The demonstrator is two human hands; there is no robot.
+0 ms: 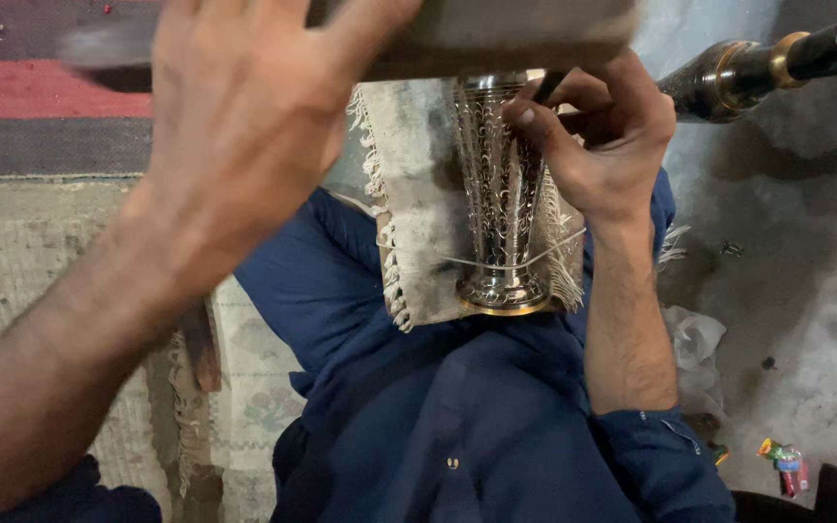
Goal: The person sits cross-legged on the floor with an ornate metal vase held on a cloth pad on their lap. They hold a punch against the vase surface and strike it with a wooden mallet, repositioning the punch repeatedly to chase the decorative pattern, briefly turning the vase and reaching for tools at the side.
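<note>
Engraved metal vase [502, 194] lies on a fringed cloth [418, 203] across the person's lap, directly under the right hand [598, 136], whose fingers are closed around a thin dark chasing tool [546, 87] pressed to the vase. The left hand [244, 116], blurred, grips a hammer [108, 44] above. Engraving appears underway; the coming strike needs a steady tool.

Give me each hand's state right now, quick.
Left hand: raised, blurred, gripping a wooden block.
Right hand: closed on a thin dark tool against the engraved metal vase.
</note>
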